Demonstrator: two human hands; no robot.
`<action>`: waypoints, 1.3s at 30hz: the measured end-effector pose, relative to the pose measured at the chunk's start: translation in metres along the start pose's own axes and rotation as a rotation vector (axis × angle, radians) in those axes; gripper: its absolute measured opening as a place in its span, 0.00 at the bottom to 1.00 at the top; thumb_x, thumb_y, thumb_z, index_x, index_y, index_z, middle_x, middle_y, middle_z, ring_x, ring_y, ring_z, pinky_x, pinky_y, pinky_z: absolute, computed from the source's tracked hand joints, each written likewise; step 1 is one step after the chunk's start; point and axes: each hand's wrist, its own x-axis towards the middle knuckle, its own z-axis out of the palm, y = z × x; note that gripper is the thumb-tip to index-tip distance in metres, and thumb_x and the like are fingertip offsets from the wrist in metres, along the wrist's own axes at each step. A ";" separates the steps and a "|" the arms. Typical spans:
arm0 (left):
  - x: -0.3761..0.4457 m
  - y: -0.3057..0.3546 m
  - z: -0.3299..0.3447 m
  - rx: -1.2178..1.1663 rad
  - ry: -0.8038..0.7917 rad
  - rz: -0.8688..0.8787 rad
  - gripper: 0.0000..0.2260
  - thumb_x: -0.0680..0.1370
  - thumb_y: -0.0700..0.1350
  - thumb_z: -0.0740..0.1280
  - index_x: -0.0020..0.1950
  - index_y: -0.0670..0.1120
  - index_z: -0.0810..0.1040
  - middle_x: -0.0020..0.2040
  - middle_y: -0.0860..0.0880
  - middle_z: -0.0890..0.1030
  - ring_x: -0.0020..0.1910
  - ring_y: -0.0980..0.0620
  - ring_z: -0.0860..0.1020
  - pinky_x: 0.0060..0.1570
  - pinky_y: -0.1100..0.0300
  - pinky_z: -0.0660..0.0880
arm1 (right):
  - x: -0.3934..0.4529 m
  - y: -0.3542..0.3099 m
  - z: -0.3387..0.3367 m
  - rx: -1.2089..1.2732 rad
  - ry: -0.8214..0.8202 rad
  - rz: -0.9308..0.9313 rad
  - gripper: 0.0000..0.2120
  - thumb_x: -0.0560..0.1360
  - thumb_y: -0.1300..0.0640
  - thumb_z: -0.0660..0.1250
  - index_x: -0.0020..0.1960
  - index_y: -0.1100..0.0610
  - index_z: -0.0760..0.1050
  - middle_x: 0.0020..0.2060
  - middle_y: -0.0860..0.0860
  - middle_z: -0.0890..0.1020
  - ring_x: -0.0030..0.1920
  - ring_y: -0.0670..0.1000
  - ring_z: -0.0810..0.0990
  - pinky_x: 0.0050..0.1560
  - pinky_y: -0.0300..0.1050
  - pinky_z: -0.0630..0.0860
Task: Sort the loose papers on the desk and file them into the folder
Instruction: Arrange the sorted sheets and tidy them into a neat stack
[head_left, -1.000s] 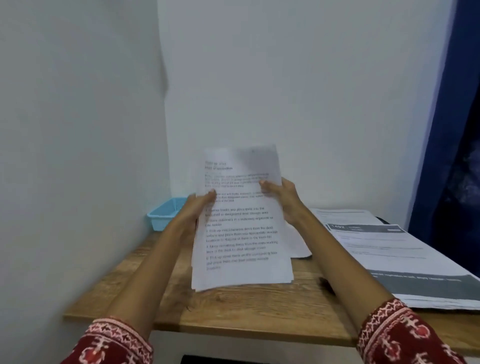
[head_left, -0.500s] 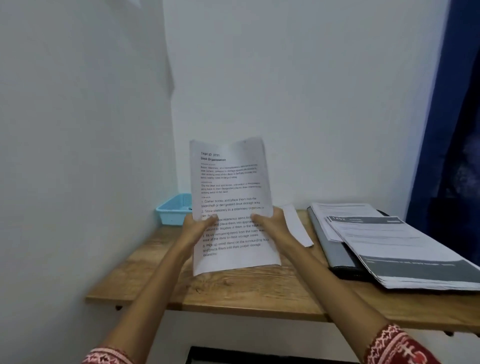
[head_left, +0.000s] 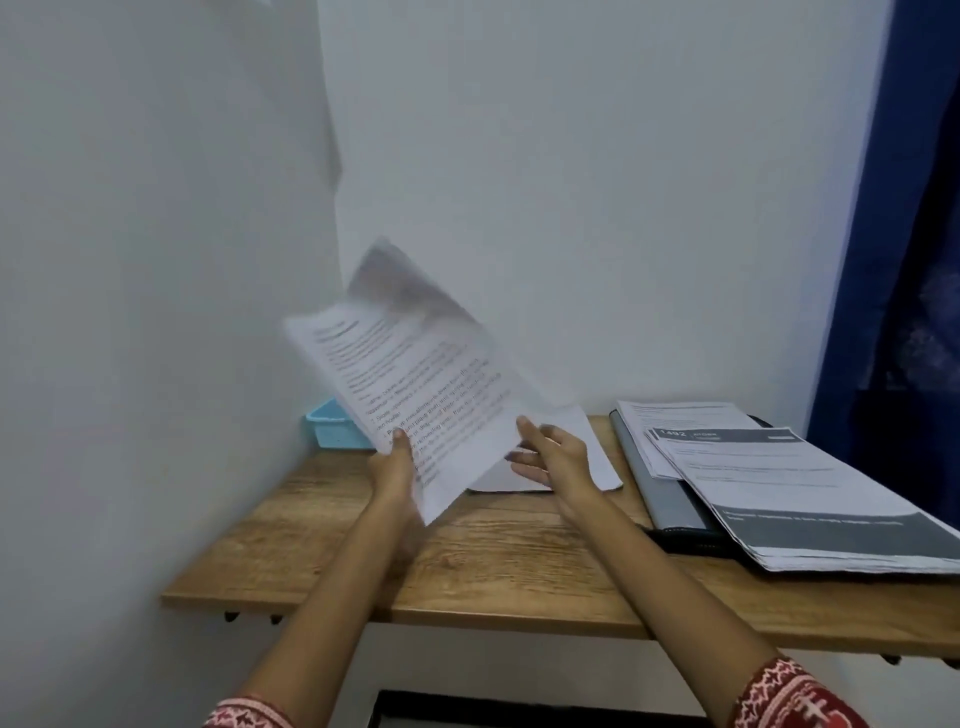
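Left grip: your left hand (head_left: 397, 462) pinches the white printed paper sheets (head_left: 410, 400) — long axis tilted up-left.
Right grip: your right hand (head_left: 553, 457) is spread, just right of them.
Folder: the grey flat folder (head_left: 660, 493) lies further right on the desk (head_left: 519, 571) — right hand nearer.

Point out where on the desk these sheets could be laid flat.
Bare desk along the front edge, from the left corner to the folder, and in front of the blue tray. The right end is crowded: a paper stack covers the folder, and loose sheets lie mid-back.
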 end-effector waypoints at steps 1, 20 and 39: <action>-0.004 0.000 0.009 -0.060 0.023 -0.020 0.15 0.81 0.47 0.58 0.63 0.38 0.72 0.56 0.44 0.79 0.51 0.45 0.78 0.53 0.52 0.75 | 0.000 -0.001 0.004 0.078 -0.017 0.015 0.16 0.72 0.54 0.72 0.54 0.62 0.76 0.45 0.56 0.83 0.44 0.54 0.84 0.43 0.43 0.82; -0.012 -0.009 -0.011 -0.156 0.161 0.095 0.20 0.71 0.31 0.70 0.63 0.37 0.74 0.59 0.40 0.78 0.50 0.48 0.78 0.48 0.55 0.76 | 0.019 -0.033 -0.016 -0.264 -0.002 -0.060 0.17 0.71 0.74 0.68 0.59 0.66 0.74 0.53 0.59 0.80 0.53 0.57 0.80 0.58 0.53 0.76; 0.009 0.045 -0.082 0.506 -0.312 0.168 0.05 0.80 0.38 0.59 0.53 0.43 0.74 0.45 0.45 0.78 0.42 0.46 0.78 0.37 0.59 0.78 | 0.007 -0.035 -0.022 -0.363 -0.147 -0.211 0.10 0.69 0.69 0.71 0.42 0.55 0.79 0.40 0.52 0.83 0.43 0.50 0.81 0.47 0.48 0.77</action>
